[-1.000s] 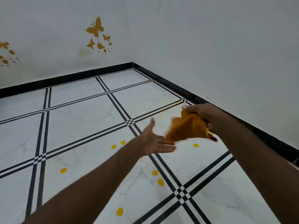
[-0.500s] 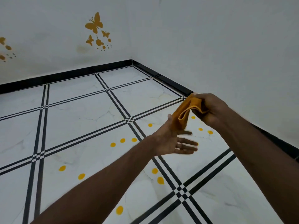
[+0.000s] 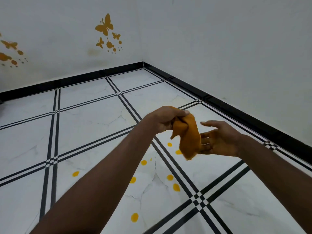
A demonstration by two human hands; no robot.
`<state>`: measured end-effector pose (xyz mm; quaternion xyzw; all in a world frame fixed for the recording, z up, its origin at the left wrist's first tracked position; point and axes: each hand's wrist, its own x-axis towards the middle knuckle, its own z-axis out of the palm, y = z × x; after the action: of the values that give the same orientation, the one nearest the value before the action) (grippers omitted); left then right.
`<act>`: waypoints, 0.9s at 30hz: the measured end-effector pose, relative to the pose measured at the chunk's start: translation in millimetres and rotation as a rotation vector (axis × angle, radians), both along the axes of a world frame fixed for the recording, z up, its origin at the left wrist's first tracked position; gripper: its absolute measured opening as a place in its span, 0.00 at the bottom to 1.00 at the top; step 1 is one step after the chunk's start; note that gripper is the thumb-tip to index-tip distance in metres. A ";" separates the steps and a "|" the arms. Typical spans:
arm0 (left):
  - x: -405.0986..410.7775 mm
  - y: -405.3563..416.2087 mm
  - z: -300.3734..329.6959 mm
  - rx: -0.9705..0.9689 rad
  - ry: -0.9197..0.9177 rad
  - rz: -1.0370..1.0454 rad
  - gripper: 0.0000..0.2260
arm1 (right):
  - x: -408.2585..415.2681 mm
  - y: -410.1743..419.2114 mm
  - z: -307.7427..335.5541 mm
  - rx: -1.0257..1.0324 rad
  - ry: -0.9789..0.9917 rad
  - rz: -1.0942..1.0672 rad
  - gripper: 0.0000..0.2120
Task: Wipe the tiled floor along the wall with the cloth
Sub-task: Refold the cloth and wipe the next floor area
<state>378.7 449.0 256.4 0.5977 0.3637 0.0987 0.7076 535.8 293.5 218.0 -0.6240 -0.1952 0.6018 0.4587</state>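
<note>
An orange cloth (image 3: 189, 137) hangs bunched in the air above the white tiled floor (image 3: 94, 125). My left hand (image 3: 166, 118) is closed over its top end. My right hand (image 3: 219, 139) is just to the right of the cloth, palm up and fingers spread, with the cloth's lower end hanging against its fingers. Both hands are held well above the floor, left of the black skirting (image 3: 236, 112) that runs along the white wall (image 3: 228, 53) on the right.
Several yellow spots (image 3: 175, 187) dot the tiles below my arms. Black double lines cross the floor in a grid. Orange butterfly stickers (image 3: 105, 27) decorate the far wall. The two walls meet at a corner (image 3: 143, 62) ahead.
The cloth has passed from my right hand to my left. My left hand closed on it and my right hand opened beside it.
</note>
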 end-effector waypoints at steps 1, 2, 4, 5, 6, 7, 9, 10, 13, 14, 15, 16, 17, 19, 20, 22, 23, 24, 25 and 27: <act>-1.8 -0.3 4.0 0.016 -0.009 -0.024 0.20 | -1.3 2.0 -1.5 0.033 0.068 -0.030 0.32; -3.6 -1.9 8.0 0.035 -0.004 -0.051 0.22 | -3.4 4.2 -1.6 0.065 0.127 -0.057 0.33; -4.4 -4.3 11.5 0.110 0.051 -0.068 0.25 | -8.6 9.4 2.3 0.107 0.166 -0.091 0.32; -4.6 -4.4 11.3 0.142 0.089 -0.062 0.26 | -9.6 12.3 3.7 0.116 0.137 -0.107 0.30; -5.1 -4.3 10.7 0.148 0.126 -0.054 0.26 | -9.8 14.6 4.9 0.122 0.091 -0.130 0.29; -5.9 -3.3 9.0 0.124 0.146 -0.043 0.26 | -8.5 16.7 4.8 0.120 0.030 -0.161 0.27; -9.0 -1.9 6.1 0.050 0.139 0.013 0.25 | -5.6 17.3 4.6 0.098 -0.075 -0.200 0.25; -11.0 0.5 3.8 0.026 0.124 0.055 0.25 | -4.0 16.6 4.8 0.081 -0.118 -0.214 0.25; -16.6 6.2 -5.4 0.020 0.048 0.186 0.23 | -1.4 15.1 6.1 0.068 -0.235 -0.298 0.24; -17.6 6.7 -8.5 0.026 0.019 0.218 0.22 | -2.7 15.0 8.4 0.075 -0.276 -0.333 0.23; -18.8 7.1 -11.2 0.033 -0.013 0.240 0.22 | -4.3 17.0 10.2 0.084 -0.329 -0.372 0.21; -20.1 7.0 -13.2 0.044 -0.042 0.256 0.21 | -5.4 19.3 11.8 0.093 -0.391 -0.418 0.20; -21.8 7.2 -14.1 0.066 -0.065 0.272 0.20 | -7.0 21.2 13.8 0.113 -0.456 -0.450 0.20; -24.7 8.1 -13.1 0.148 -0.086 0.310 0.19 | -11.0 22.9 19.8 0.179 -0.578 -0.463 0.26; -26.3 8.4 -11.5 0.206 -0.087 0.330 0.18 | -12.9 23.4 23.1 0.222 -0.628 -0.443 0.25; -29.4 8.3 -7.6 0.304 -0.106 0.371 0.19 | -16.5 21.6 29.5 0.305 -0.682 -0.378 0.13; -31.1 9.1 -6.0 0.337 -0.122 0.393 0.20 | -17.3 21.2 30.9 0.341 -0.692 -0.351 0.09; -34.2 10.2 -4.0 0.369 -0.137 0.409 0.21 | -18.5 21.4 31.2 0.373 -0.707 -0.336 0.08; -37.2 11.9 -2.3 0.408 -0.144 0.407 0.22 | -20.1 21.7 31.4 0.393 -0.741 -0.334 0.09; -44.8 15.3 1.5 0.523 -0.135 0.351 0.20 | -24.5 23.9 32.0 0.429 -0.862 -0.350 0.09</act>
<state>333.8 464.4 257.9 0.6796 0.3757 0.3486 0.5249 511.4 317.4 250.0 -0.7306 -0.3783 0.1503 0.5482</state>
